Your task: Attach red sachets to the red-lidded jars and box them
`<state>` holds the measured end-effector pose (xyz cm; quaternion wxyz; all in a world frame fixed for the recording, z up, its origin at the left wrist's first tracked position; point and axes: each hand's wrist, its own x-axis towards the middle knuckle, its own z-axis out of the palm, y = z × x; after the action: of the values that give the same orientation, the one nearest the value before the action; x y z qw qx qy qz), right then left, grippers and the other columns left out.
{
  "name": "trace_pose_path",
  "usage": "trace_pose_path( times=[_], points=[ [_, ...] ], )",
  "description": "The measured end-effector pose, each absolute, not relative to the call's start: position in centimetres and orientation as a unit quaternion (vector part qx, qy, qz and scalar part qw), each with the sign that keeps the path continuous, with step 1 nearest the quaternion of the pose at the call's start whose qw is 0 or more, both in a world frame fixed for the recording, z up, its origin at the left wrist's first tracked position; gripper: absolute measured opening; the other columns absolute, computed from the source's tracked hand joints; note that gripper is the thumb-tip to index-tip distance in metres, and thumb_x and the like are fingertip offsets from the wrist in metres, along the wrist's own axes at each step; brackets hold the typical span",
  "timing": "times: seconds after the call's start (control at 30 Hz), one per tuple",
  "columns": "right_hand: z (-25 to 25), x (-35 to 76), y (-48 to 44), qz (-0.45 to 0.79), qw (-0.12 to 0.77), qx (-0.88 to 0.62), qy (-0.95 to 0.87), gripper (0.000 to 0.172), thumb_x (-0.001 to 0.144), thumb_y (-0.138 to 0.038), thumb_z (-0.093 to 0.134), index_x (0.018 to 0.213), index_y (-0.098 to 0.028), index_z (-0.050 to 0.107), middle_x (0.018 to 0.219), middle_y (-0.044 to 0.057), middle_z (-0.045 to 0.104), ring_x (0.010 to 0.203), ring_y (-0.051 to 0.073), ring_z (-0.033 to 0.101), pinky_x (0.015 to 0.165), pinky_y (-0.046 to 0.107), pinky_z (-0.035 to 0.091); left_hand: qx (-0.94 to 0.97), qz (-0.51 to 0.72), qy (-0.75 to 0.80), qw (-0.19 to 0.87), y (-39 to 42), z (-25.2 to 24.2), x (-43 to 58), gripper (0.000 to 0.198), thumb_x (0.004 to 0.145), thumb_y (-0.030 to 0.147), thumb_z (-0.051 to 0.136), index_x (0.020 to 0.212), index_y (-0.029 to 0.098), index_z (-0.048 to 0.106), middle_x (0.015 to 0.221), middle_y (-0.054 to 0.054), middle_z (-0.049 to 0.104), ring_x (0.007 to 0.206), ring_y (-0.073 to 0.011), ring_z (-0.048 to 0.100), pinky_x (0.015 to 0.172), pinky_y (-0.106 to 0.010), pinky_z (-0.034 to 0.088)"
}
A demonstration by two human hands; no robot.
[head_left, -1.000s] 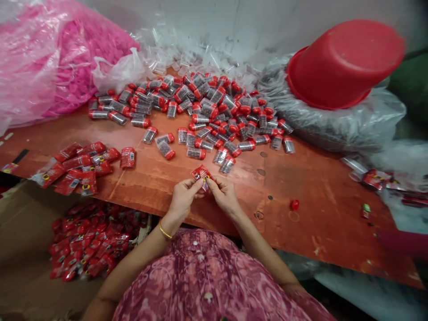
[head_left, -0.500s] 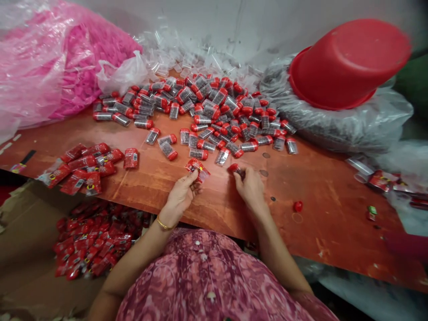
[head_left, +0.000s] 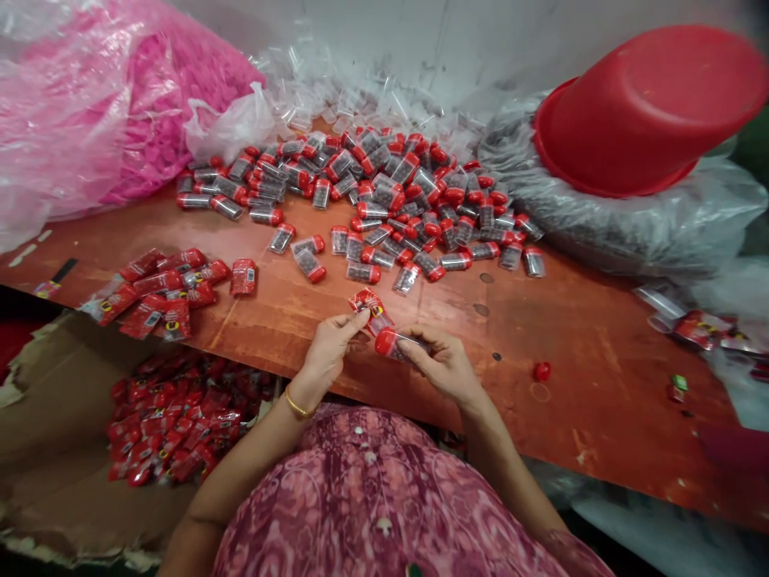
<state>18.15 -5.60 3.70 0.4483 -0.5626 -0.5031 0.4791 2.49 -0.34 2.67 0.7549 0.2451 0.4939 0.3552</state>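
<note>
Head view: shows red packets (head_left: 157, 283) on the table (head_left: 282, 300) at left; at centre, has the left hand (head_left: 326, 349) pinching a red wrapper (head_left: 368, 304) between thumb and fingers, then a red-capped container (head_left: 388, 343) at the wrapper's lower end, contact unclear, gripped in curled fingers of the right hand (head_left: 443, 361); at upper right, a red bucket (head_left: 649, 112).

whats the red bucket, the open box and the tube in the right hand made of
Bucket: probably plastic, smooth with a soft sheen. Box: apparently matt brown cardboard, by its ragged, torn edges. Tube: likely hard clear plastic, as dark contents show through; its glossy red cap looks plastic too.
</note>
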Motion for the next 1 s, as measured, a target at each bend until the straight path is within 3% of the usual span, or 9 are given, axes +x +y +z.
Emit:
trace_pose_path(
  times=[0.13,0.3,0.47,0.57,0.7,0.87,1.0],
  points=[
    [3.5,18.1,-5.4,0.506,0.449,-0.569,-0.468,0.025,0.073,-0.043,0.063,0.073,-0.017,0.065,0.059,-0.002,0.057,0.048,0.008,0.046,0.046,0.020,0.039,0.279,0.375,0.510,0.722,-0.4,2.8,2.4,0.043,0.041,0.047,0.083,0.056,0.012,0.064,0.051,0.000,0.062,0.048,-0.0080,0.054,0.050,-0.020,0.043],
    [2.8,17.2,-5.3,0.522,0.468,-0.577,-0.418,0.030,0.070,-0.047,0.064,0.075,-0.017,0.064,0.058,-0.004,0.055,0.042,0.006,0.037,0.039,0.019,0.033,0.247,0.404,0.478,0.740,-0.7,3.2,3.3,0.043,0.042,0.043,0.083,0.066,0.013,0.065,0.064,0.000,0.067,0.055,-0.0093,0.058,0.059,-0.022,0.048],
    [1.0,15.5,-5.1,0.456,0.556,-0.574,-0.392,0.024,0.077,-0.042,0.060,0.079,-0.018,0.063,0.071,0.000,0.061,0.061,0.011,0.054,0.061,0.024,0.047,0.210,0.441,0.451,0.747,-1.3,2.8,4.3,0.045,0.037,0.036,0.086,0.069,0.013,0.064,0.069,0.000,0.069,0.061,-0.0092,0.061,0.065,-0.022,0.049],
    [-0.1,14.6,-4.8,0.413,0.586,-0.580,-0.388,0.023,0.081,-0.040,0.056,0.085,-0.018,0.062,0.077,0.001,0.062,0.069,0.012,0.056,0.066,0.026,0.048,0.198,0.468,0.442,0.739,-1.4,2.3,4.5,0.045,0.040,0.036,0.086,0.072,0.014,0.065,0.071,0.000,0.071,0.063,-0.0091,0.062,0.066,-0.020,0.048],
    [-0.4,13.6,-4.4,0.411,0.598,-0.567,-0.389,0.024,0.082,-0.042,0.055,0.088,-0.019,0.059,0.075,0.000,0.059,0.067,0.012,0.055,0.063,0.025,0.048,0.212,0.492,0.424,0.730,-1.3,2.1,4.4,0.040,0.050,0.043,0.082,0.071,0.013,0.066,0.067,-0.001,0.070,0.058,-0.0079,0.060,0.061,-0.019,0.046],
    [0.2,13.2,-4.6,0.464,0.618,-0.524,-0.359,0.026,0.081,-0.043,0.058,0.094,-0.022,0.052,0.074,-0.004,0.057,0.054,0.007,0.052,0.051,0.020,0.045,0.191,0.514,0.426,0.719,-0.6,2.8,4.1,0.041,0.042,0.033,0.086,0.071,0.012,0.065,0.064,0.001,0.069,0.056,-0.0067,0.060,0.060,-0.018,0.045],
    [0.0,13.6,-5.0,0.509,0.566,-0.521,-0.386,0.027,0.082,-0.045,0.056,0.089,-0.020,0.052,0.066,-0.006,0.057,0.043,0.005,0.049,0.042,0.018,0.041,0.158,0.531,0.420,0.719,-0.6,3.0,4.1,0.041,0.041,0.031,0.087,0.068,0.014,0.062,0.062,0.003,0.067,0.053,-0.0055,0.058,0.055,-0.017,0.044]
  ],
)
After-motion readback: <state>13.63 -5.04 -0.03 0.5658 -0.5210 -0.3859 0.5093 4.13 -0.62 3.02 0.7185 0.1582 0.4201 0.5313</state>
